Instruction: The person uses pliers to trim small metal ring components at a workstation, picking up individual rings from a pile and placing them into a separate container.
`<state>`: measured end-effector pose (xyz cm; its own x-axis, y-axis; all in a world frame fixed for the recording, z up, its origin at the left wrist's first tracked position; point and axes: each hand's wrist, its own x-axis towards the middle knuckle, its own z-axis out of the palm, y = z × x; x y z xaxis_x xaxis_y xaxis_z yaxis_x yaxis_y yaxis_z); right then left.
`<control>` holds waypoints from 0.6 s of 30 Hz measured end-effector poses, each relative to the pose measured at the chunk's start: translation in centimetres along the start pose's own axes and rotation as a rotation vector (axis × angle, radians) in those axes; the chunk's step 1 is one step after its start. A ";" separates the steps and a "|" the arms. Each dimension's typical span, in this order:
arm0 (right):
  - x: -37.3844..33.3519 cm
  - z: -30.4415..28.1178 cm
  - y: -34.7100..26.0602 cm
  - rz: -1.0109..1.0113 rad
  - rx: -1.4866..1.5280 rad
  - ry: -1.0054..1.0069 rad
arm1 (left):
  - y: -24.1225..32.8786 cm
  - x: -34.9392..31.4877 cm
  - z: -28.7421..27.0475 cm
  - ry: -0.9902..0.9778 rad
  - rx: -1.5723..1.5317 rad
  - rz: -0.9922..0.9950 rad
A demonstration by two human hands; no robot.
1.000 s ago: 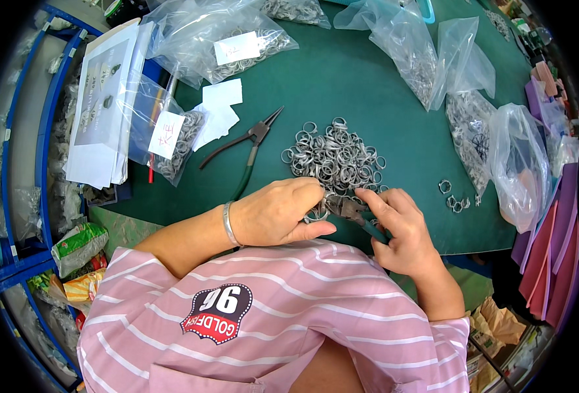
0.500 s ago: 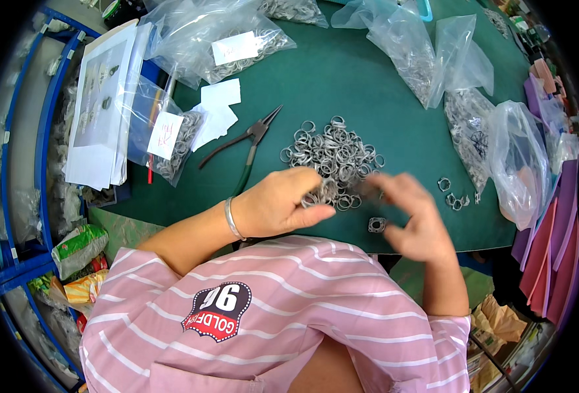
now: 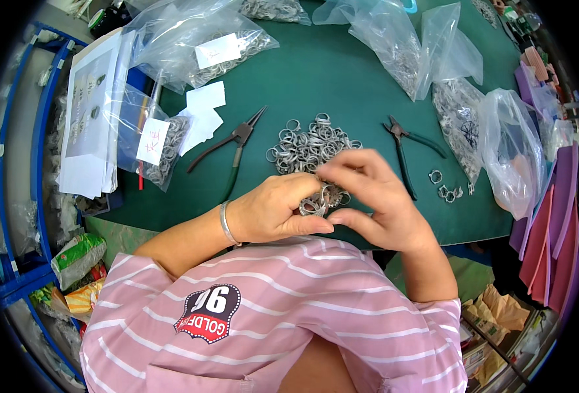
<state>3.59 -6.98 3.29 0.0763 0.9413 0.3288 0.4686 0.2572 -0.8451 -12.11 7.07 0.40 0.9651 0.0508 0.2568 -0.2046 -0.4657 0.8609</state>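
Note:
A heap of loose grey metal rings (image 3: 312,144) lies on the green table in front of me. At its near edge my left hand (image 3: 276,206) is closed around several metal rings (image 3: 314,202), which show between thumb and fingers. My right hand (image 3: 384,203) curves round the same rings from the right, thumb and fingers apart, its fingers slightly blurred. I make out nothing held in it. To the right of the heap lies a pair of green-handled pliers (image 3: 401,154). Long-nosed pliers (image 3: 242,137) rest to its left, their lower handle end near my left hand.
Clear bags of metal parts stand at the back left (image 3: 224,52) and right (image 3: 456,118). A labelled bag (image 3: 162,147), white paper slips (image 3: 201,114) and a stack of sheets (image 3: 86,131) are at left. A few loose rings (image 3: 443,190) lie at right. Blue shelving (image 3: 44,150) borders the left.
My right hand has moved left to meet my left hand. The green-handled pliers now lie where bare table showed. A small square metal part by my right thumb is out of sight.

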 end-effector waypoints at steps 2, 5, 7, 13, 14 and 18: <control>-0.1 0.0 0.3 -0.006 0.018 -0.032 | 0.1 0.1 0.1 -0.006 -0.001 0.011; -0.5 -0.1 0.4 -0.035 -0.015 -0.032 | -0.1 0.0 -0.1 -0.088 -0.013 -0.017; -0.5 0.3 0.6 -0.102 -0.062 -0.007 | -0.3 0.0 0.2 -0.110 -0.070 -0.014; -1.2 1.1 -0.3 0.035 0.042 0.046 | 0.0 -0.1 -0.6 -0.370 -0.927 -0.616; -1.2 1.4 -0.2 0.078 0.104 0.037 | 0.4 -0.3 -0.6 -0.307 -0.882 -0.614; -2.2 1.3 -0.2 0.183 0.069 0.153 | 0.4 0.5 0.4 -0.118 -0.418 -0.347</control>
<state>2.23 -8.82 2.21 0.2893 0.9308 0.2235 0.3741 0.1050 -0.9214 -11.67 6.60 0.72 0.9943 0.0280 -0.1030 0.1042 -0.0475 0.9934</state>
